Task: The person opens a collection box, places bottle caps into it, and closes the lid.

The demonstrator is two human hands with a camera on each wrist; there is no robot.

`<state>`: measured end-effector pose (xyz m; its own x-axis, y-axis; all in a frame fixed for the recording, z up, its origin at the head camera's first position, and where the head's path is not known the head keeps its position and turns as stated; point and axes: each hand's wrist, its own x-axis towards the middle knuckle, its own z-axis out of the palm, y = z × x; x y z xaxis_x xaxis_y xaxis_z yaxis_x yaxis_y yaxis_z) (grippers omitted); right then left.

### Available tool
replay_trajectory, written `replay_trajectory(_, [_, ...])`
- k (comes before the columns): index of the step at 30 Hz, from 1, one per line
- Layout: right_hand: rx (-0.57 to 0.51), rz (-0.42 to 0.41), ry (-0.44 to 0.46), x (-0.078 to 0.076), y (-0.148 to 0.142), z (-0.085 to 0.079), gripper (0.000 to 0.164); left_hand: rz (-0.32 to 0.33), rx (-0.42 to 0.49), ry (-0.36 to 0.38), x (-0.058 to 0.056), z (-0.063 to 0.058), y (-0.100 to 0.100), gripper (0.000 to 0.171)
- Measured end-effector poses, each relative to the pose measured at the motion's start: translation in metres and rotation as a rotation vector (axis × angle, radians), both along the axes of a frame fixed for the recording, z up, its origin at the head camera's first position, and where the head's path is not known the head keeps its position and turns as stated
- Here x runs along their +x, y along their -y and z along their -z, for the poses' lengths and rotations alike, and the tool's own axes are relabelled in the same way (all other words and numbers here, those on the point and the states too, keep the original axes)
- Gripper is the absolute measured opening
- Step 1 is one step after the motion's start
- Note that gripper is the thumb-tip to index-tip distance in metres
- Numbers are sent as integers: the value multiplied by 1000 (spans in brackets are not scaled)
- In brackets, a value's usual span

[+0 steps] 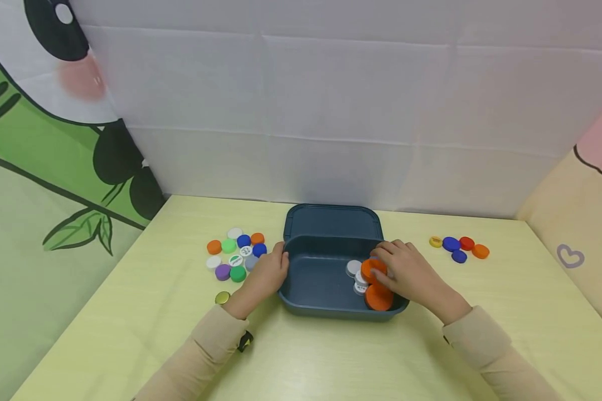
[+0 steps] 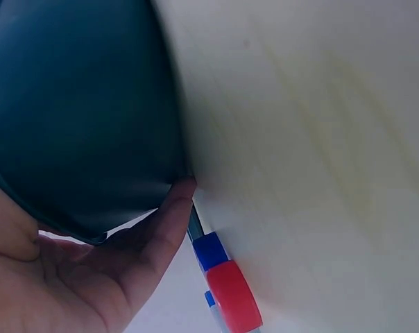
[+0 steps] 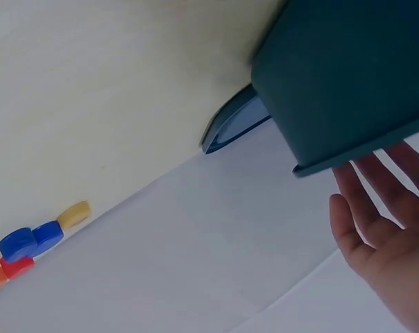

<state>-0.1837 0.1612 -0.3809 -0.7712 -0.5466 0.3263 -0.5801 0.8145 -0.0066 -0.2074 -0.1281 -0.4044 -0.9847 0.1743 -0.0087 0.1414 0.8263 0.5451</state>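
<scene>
Blue box (image 1: 313,281) in mid-table (image 1: 331,362), opening up, long axis parallel to far edge, well apart from side edges | lid (image 1: 331,221) beyond, near far edge | left grip (image 1: 265,273) holds left rim | right grip (image 1: 412,274) over right end, hold unclear | left caps (image 1: 238,273) near, right caps (image 1: 451,244) farther

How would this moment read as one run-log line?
left hand: grips box at left end | right hand: over box's right end, near orange caps | more caps: on table, both sides
</scene>
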Motion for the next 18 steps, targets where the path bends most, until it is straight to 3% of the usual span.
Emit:
replay_trajectory(9, [-24, 126, 21, -14, -27, -8, 29, -4, 5, 0, 1, 0, 1, 40])
replay_trajectory(18, [-80, 203, -16, -27, -77, 5, 23, 4, 2, -4, 1, -1, 1, 41])
